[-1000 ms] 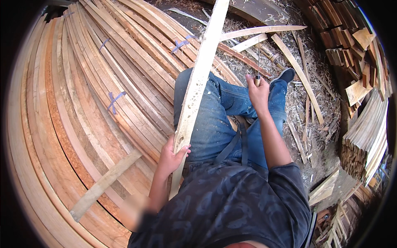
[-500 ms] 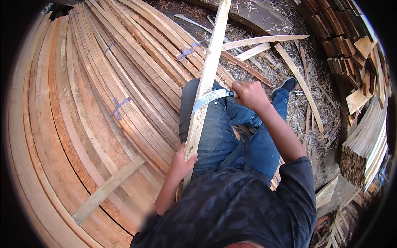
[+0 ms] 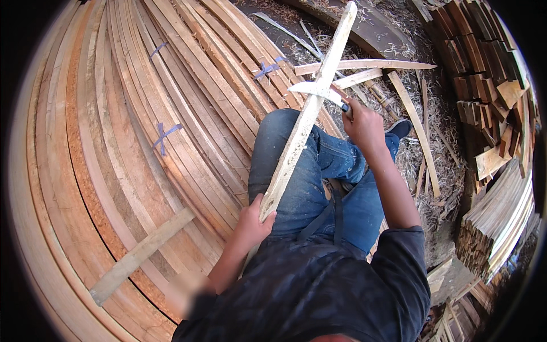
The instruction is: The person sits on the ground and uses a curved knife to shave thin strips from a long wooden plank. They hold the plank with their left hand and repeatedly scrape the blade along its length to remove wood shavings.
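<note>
A long pale wooden strip (image 3: pixel 297 137) slants up and away from my waist, passing over my bent knee. Its near end is gripped in my left hand (image 3: pixel 256 221), with the thumb on one side and the fingers wrapped round it. My right hand (image 3: pixel 363 124) is closed round the short dark handle of a machete-like curved knife (image 3: pixel 314 88). The blade lies across the strip's upper part, its tip reaching past the left edge. Whether the edge bites into the wood I cannot tell.
Long sawn boards (image 3: pixel 128 108), some tied with purple ribbon (image 3: pixel 165 137), fill the left. A short crosspiece (image 3: pixel 142 253) lies over them. Shavings (image 3: pixel 421 165) and loose slats (image 3: pixel 415 128) cover the ground at right. Stacked timber (image 3: pixel 476 74) and a slat bundle (image 3: pixel 496 219) stand far right.
The knife has moved farther up the strip, away from me, with my right hand. The strip's far end has swung to the right and lower in view. My left hand keeps its hold.
</note>
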### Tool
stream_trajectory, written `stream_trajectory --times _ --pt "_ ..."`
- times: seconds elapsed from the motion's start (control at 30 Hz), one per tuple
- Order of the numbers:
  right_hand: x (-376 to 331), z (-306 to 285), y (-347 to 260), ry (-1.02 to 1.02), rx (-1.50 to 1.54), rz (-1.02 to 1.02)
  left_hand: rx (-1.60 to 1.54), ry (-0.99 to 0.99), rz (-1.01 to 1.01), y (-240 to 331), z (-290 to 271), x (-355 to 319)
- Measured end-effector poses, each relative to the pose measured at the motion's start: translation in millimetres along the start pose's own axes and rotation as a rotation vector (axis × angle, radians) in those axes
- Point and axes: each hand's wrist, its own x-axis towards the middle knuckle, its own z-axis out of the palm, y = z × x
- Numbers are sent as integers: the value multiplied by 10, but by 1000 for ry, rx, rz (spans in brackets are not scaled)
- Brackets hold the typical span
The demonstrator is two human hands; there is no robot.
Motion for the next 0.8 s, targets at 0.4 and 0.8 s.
stream_trajectory --times 0.4,0.8 --pt "95 -59 -181 -159 -44 -115 156 87 82 225 -38 -39" --pt "186 -109 297 104 -206 281 230 113 87 368 15 -117"
